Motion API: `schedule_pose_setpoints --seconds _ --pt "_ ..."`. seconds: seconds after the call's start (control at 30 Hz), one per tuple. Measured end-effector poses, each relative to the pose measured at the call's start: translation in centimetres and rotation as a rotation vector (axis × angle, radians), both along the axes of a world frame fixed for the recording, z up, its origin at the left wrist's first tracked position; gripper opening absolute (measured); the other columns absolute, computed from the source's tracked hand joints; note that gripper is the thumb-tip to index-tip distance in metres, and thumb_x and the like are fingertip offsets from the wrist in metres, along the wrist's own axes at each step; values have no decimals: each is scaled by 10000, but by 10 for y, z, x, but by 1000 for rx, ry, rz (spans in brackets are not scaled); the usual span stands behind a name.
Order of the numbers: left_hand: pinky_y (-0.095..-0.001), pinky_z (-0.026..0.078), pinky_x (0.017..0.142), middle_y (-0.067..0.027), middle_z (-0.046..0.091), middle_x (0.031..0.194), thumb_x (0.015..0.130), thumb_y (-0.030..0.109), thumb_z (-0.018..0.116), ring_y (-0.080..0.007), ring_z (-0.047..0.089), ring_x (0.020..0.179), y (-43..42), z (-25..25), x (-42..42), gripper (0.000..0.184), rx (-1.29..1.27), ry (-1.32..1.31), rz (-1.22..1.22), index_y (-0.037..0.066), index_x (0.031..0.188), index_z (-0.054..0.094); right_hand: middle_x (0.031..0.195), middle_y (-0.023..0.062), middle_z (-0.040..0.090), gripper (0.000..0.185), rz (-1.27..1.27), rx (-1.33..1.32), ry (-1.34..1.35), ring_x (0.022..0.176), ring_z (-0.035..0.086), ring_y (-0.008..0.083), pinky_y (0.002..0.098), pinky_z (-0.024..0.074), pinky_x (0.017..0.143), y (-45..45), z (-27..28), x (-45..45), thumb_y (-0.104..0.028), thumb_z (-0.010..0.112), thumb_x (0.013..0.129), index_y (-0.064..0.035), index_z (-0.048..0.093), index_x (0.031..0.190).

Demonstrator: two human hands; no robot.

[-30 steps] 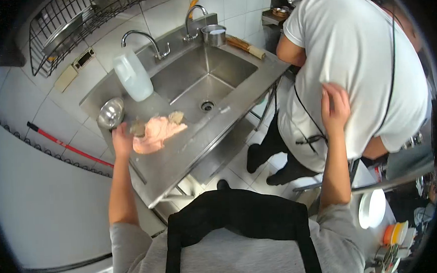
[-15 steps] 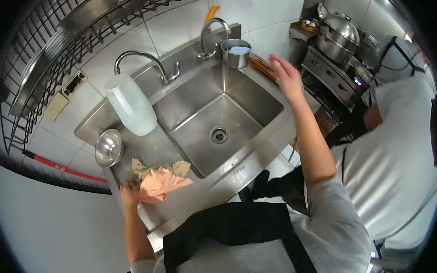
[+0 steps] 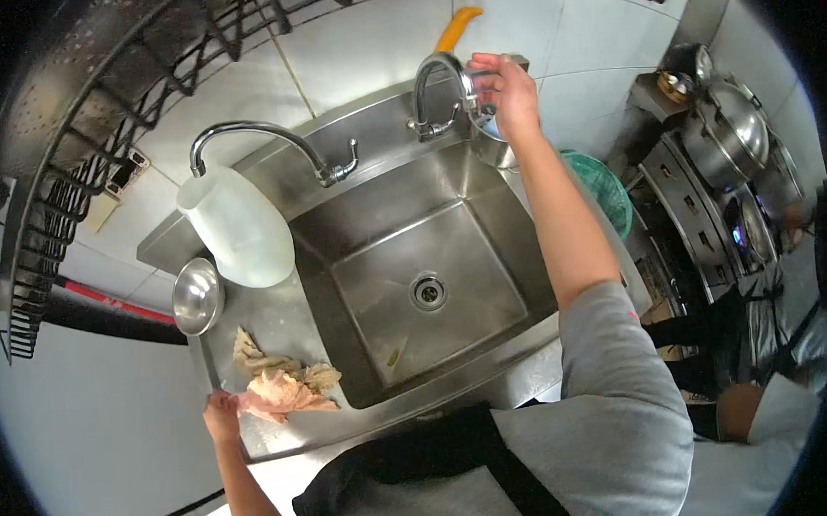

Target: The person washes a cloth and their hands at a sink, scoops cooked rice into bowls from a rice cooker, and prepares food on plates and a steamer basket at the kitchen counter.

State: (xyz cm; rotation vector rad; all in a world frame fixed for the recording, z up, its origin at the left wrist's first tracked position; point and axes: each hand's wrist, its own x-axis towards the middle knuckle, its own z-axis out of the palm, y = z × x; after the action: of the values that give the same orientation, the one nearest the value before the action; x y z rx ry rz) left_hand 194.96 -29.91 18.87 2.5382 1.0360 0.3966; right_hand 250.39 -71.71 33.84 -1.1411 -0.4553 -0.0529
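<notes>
Indoors | tiled wall (image 3: 354, 48) | steel counter (image 3: 273, 317) | left hand (image 3: 222, 415) grasping pink cloth (image 3: 284, 394) | right hand (image 3: 510, 95) open near right faucet (image 3: 419, 94)

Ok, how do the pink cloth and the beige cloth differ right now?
The pink cloth is gripped at one end by the left hand; the beige cloth is not held. The pink cloth lies nearer the counter's front edge, partly over the beige cloth. Both are crumpled on the steel counter.
</notes>
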Motion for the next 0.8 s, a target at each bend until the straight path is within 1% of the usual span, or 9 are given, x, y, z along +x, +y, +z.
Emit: schedule_pose_setpoints --seconds 0.07,0.13,0.27,0.4,0.47,0.53,0.57,0.73,0.8 --pt "-309 439 620 -98 529 732 797 36 562 -186 515 650 -17 42 8 86 -5 -19 -56 16 869 520 1073 121 601 365 -164 -225 13 888 603 256 379 518 686 12 -31 33 -299 385 914 -28 563 1082" --pt "-285 422 641 -48 485 745 867 65 512 -137 477 690 -25 73 11 68 -335 -278 -9 24 916 489 1094 118 595 304 -416 -1026 -597 984 560 290 453 465 805 20 -73 62 -242 425 880 -45 582 1050" --pt "-192 344 701 19 413 833 954 210 428 -73 376 780 -92 190 67 162 -212 -438 -105 61 1009 463 1010 89 632 297 -298 -1805 -718 1067 503 271 477 374 868 15 -76 32 -269 456 841 -75 664 928" --pt "-250 469 664 -62 529 946 934 170 453 -116 538 805 -142 253 134 255 -804 -687 -370 41 1147 396 945 73 651 353 -251 -1772 -521 975 552 295 491 389 830 -2 -84 18 -351 472 849 -71 685 821" --pt "-283 515 617 -104 560 986 893 94 503 -156 592 787 -164 246 180 350 -916 -584 -574 38 1208 361 948 109 634 316 183 -1110 27 899 587 275 425 451 769 -7 -82 -1 -283 480 865 -14 641 903" --pt "-251 500 604 -68 574 895 853 16 521 -150 583 743 -194 226 229 384 -1065 -395 -453 70 1211 396 951 144 616 298 543 -364 532 822 621 256 359 513 708 -7 -77 -29 -215 488 882 42 597 984" --pt "-252 490 601 -50 574 880 858 31 521 -139 579 738 -214 216 255 346 -1323 -370 -456 60 1188 422 946 141 615 284 573 -382 497 830 620 246 348 515 720 -4 -69 -41 -187 480 884 52 583 999" --pt "-291 475 673 -66 595 868 834 99 559 -133 563 749 -232 69 418 199 -792 -139 -722 8 1010 558 923 129 616 250 716 -550 331 812 621 216 307 517 745 -8 -21 -74 -57 467 861 55 540 1072" --pt "-289 481 657 -78 607 885 832 100 578 -137 580 762 -269 79 439 197 -952 -138 -755 1 1002 559 1078 198 554 298 413 -832 5 970 567 291 354 467 845 -24 -26 -61 -114 532 816 37 549 1073"
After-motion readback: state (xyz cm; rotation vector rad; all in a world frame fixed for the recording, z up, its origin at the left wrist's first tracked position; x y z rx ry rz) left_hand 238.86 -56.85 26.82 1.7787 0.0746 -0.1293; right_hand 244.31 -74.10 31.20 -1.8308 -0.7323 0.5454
